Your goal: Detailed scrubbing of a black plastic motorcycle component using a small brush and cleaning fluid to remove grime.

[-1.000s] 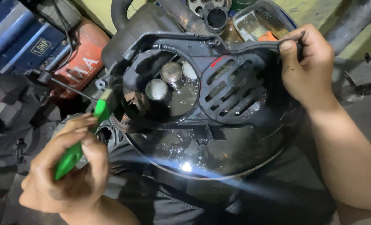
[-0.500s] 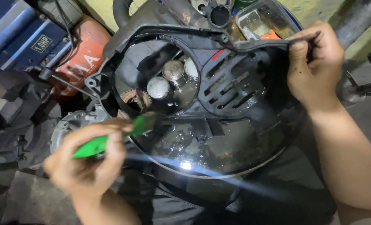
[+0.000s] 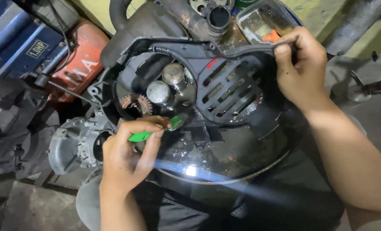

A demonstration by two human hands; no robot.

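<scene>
L hand (image 3: pixel 126 156) pinches green-handled tool (image 3: pixel 154 130) w/ tip angled at wet inner face of black engine cover (image 3: pixel 224 141) lying in lap, R hand (image 3: pixel 304 68) closed on cover's top rim to steady/tilt it toward cam, grey housing (image 3: pixel 73 145) just left.

Dim workshop light, glare on wet basin (image 3: pixel 207 171)

A small rectangular label (image 3: pixel 37 48), pale yellow with dark print, sat on the blue machine (image 3: pixel 15 38) at the upper left. Just right of that machine, white lettering (image 3: pixel 81 72) ran across an orange-red casing (image 3: pixel 85 51). Farther right, well apart from the machine, a clear plastic tub (image 3: pixel 263 21) lay at the top edge.
</scene>
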